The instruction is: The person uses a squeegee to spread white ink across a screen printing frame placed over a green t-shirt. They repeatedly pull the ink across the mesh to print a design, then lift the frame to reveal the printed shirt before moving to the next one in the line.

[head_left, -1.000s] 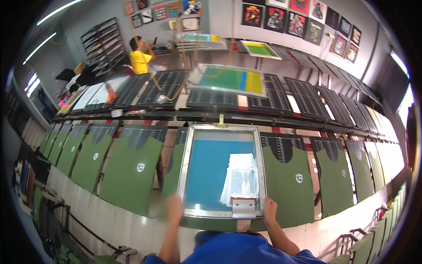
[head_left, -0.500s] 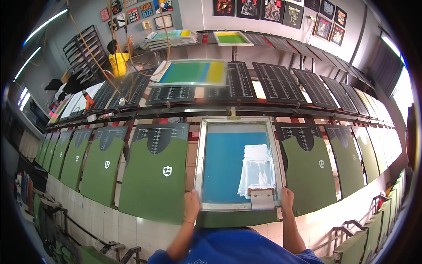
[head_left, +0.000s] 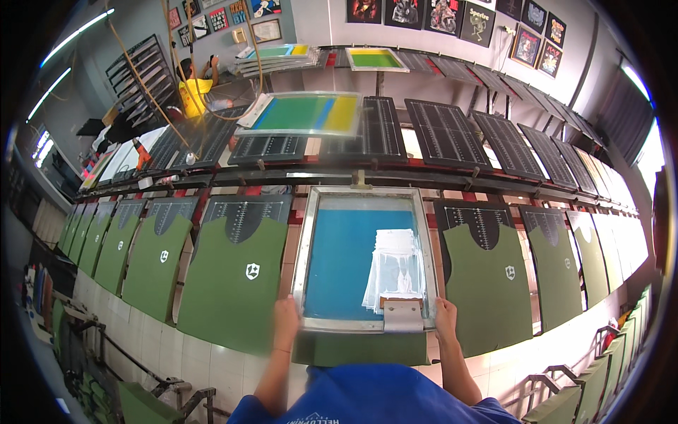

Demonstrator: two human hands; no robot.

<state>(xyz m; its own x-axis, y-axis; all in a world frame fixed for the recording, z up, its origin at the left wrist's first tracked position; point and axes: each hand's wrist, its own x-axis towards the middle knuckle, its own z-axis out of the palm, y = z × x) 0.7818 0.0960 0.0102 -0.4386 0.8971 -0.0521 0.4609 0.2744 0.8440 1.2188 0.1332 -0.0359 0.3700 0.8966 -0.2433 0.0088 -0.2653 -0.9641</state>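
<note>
– item one, with location?
– printing screen [head_left: 339,268], metal frame, blue mesh. in the near row, above a green shirt [head_left: 360,348], between the left neighbouring shirt [head_left: 229,304] and the right neighbouring shirt [head_left: 487,304].
– condition of the shirt beneath?
– mostly covered; only a strip shows below the lower rail. whether screen and fabric touch, cannot tell.
– hands?
– left hand [head_left: 286,321]: grasping the screen's left side near the lower corner; slightly blurred, fingertips hidden. right hand [head_left: 445,318]: grasping the right side, fingers curled in, their tips also out of sight.
– contents of the screen?
– white ink [head_left: 394,244], smeared on the right half. squeegee [head_left: 403,316], metal handle, leaning on the lower rail; its blade edge is hard to make out.
– upper fitting?
– clamp [head_left: 361,179], at the top rail; workings too small to read.
– background?
– second screen [head_left: 300,113], green, blue and yellow, blurred. person in yellow [head_left: 196,95], partly hidden behind hanging cords [head_left: 171,63].
– lower edge?
– wearer's blue shirt [head_left: 374,392], cut off by the frame.
</note>
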